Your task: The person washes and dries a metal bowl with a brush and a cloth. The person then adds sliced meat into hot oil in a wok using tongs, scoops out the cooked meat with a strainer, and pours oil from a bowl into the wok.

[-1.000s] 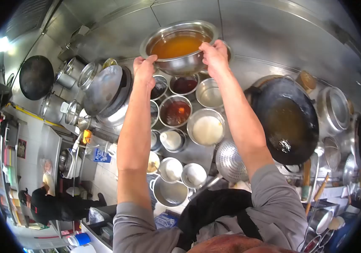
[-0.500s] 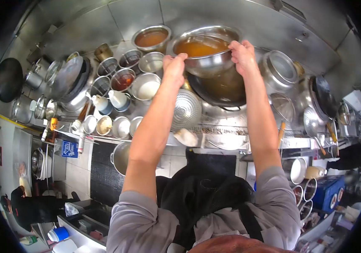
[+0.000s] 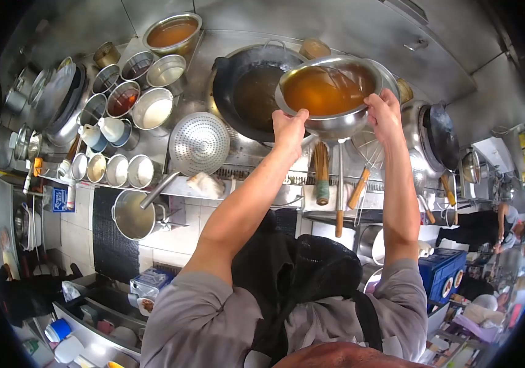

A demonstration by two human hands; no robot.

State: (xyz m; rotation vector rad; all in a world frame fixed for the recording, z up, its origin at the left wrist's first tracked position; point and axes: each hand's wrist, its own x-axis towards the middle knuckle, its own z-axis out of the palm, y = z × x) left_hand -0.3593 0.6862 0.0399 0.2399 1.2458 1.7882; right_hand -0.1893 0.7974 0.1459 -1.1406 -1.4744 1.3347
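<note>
A large steel bowl (image 3: 342, 126) of orange-brown liquid hangs in the air between my two hands, slightly tilted. My left hand (image 3: 290, 129) is closed on its near left rim. On the right side of the rim, my right hand (image 3: 385, 113) grips with the thumb over the edge. Left of the bowl sits a black wok (image 3: 228, 92) with dark liquid in it, partly hidden by the bowl and my left hand. Below the bowl stand a bamboo brush (image 3: 322, 175) and a wooden-handled tool (image 3: 339, 208), its head hidden.
A perforated strainer (image 3: 200, 144) lies left of the wok. Farther left stand several seasoning pots (image 3: 154, 109) and another bowl of orange liquid (image 3: 173, 34). A pot (image 3: 133, 214) sits lower, past the counter edge. Another person (image 3: 483, 226) is at the far right.
The bowl, in both my hands, has moved right relative to the wok, uncovering more of it. My view has shifted right, bringing the brush and tool handles into sight.
</note>
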